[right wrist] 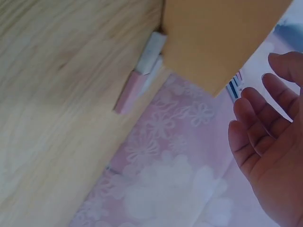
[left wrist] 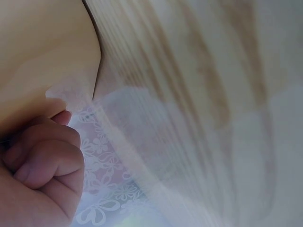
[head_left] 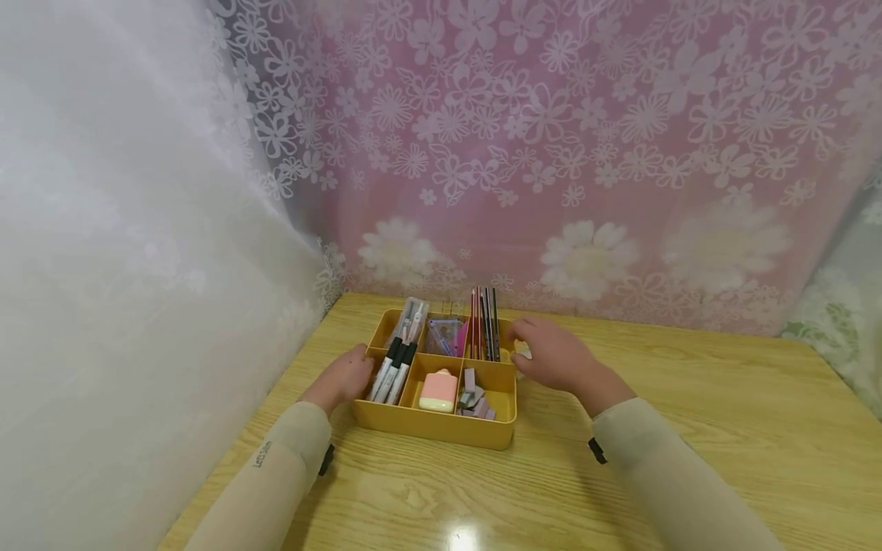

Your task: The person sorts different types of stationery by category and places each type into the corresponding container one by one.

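A yellow compartment organizer (head_left: 432, 428) stands on the table. At its left wall, my left hand (head_left: 341, 379) grips the rim; the left wrist view shows its fingers (left wrist: 54, 158) curled, with their hold partly hidden. My right hand (head_left: 556, 356) hovers by the right back corner, fingers loosely bent and holding nothing in the right wrist view. Inside the organizer are black-capped markers (head_left: 393, 373), a pink and cream bottle-shaped item (head_left: 438, 390), small grey-purple blocks (head_left: 474, 399), pencils (head_left: 485, 325), clear purple rulers (head_left: 446, 337) and a clear case (head_left: 411, 317).
Small pink and white blocks (right wrist: 137, 80) lie on the table beside the organizer's right side. The wooden table (head_left: 689, 428) extends to the right and front. A pink floral curtain (head_left: 551, 153) hangs behind, and a white sheet (head_left: 138, 229) borders the left.
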The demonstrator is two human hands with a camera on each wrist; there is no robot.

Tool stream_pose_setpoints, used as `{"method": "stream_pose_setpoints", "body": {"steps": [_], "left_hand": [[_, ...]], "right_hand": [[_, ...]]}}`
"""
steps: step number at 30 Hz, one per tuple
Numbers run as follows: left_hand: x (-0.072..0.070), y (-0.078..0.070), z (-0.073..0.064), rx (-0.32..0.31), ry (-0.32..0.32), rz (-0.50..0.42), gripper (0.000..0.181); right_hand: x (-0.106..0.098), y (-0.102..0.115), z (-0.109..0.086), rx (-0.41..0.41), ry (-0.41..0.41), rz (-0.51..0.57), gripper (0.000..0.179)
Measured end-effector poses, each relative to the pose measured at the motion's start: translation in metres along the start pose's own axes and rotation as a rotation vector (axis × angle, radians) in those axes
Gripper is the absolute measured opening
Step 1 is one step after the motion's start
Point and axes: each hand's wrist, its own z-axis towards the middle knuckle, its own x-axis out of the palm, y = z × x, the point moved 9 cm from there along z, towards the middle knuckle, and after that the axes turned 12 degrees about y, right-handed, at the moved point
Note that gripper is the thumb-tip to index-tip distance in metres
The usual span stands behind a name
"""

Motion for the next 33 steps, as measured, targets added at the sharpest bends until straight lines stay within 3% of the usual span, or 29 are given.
{"method": "stream_pose_setpoints", "body": {"steps": [7,17,25,33], "left_hand": [[0.0,0.002,0.0,-0.018,0.007,-0.012,0.054],[0.0,0.002,0.001,-0.014,-0.004,-0.008,0.052],[-0.001,0.001,0.001,-0.013,-0.01,0.001,0.051],[-0.001,0.002,0.001,-0.003,-0.01,-0.01,0.052]], "right_hand": [[0.01,-0.029,-0.005,0.101,0.034,0.005,0.03],[0.027,-0.057,-0.011,0.259,0.154,0.067,0.04],[0.041,-0.065,-0.012,0.28,0.228,0.027,0.038],[0.059,-0.079,-0.008,0.359,0.279,0.04,0.053]]}}
